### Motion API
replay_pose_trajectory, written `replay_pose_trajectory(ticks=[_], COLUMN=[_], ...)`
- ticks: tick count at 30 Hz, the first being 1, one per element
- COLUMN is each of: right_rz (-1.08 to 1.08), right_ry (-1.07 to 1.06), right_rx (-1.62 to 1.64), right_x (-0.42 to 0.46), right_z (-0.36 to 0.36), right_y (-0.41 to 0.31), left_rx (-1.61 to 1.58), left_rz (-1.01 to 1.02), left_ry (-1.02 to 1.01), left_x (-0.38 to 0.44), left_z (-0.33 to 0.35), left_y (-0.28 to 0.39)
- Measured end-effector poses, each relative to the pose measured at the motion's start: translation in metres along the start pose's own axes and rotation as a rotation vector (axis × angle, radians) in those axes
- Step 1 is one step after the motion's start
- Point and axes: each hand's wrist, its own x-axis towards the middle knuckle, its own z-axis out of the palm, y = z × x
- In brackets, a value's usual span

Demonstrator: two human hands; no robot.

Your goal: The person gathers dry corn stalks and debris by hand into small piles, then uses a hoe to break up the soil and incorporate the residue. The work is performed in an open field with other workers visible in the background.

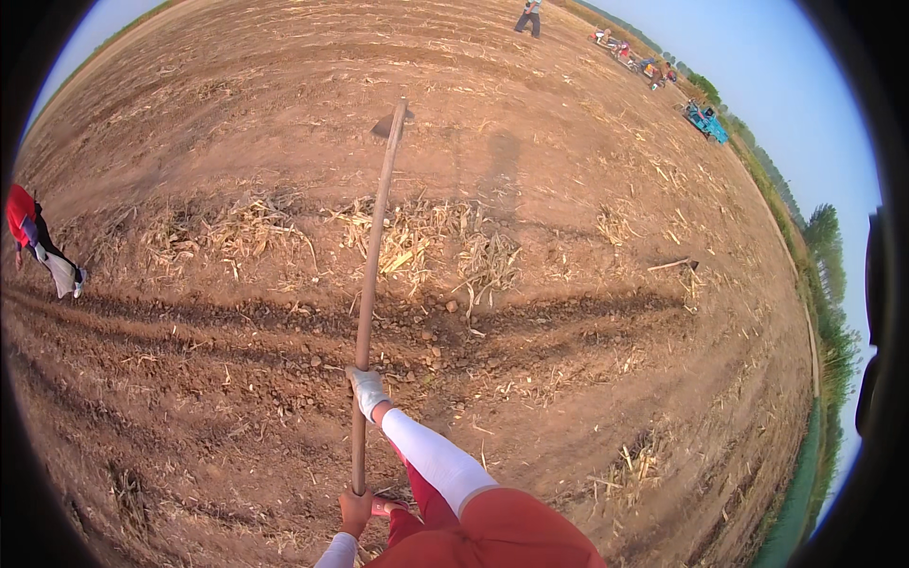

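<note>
A long-handled hoe stretches forward from my body, its wooden handle point(374, 248) crossing the middle of the view. The dark metal blade point(384, 127) is at the far end; whether it touches the soil I cannot tell. My right hand point(368, 390), in a whitish glove, grips the lower half of the handle. Around the butt end is my left hand point(355, 510), ungloved and closer to my body. Beneath the handle lie dry plant stalks and husks point(405, 245) and a furrow of loose, cloddy soil point(426, 334). A pink shoe point(389, 505) shows beside my left hand.
Another short-looking hand tool with a dark head point(675, 265) lies on the ground to the right. At the left edge a person in red point(42, 241) stands by the furrow. Farther off are another person point(530, 18), several parked vehicles point(625, 53) and a blue cargo vehicle point(705, 123).
</note>
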Motion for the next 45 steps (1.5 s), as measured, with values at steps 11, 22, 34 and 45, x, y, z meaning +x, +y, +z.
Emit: replay_pose_trajectory(ticks=[11,22,34,45], right_rz=[0.445,0.883,0.287,0.151], right_ry=[0.072,-0.003,0.095,0.126], right_rx=[-0.091,0.239,0.262,-0.161], right_x=[0.034,-0.179,-0.103,0.008], right_z=[-0.012,-0.035,-0.010,-0.010], right_y=[0.151,0.291,0.149,0.109], left_rx=[0.293,0.361,0.176,-0.049], left_rz=[-0.353,-0.582,-0.237,-0.402], left_ry=[-0.376,-0.282,-0.284,-0.423], left_x=[-0.072,-0.200,-0.115,-0.054], left_z=[-0.040,-0.135,-0.068,-0.026], left_y=[-0.023,-0.101,-0.061,0.024])
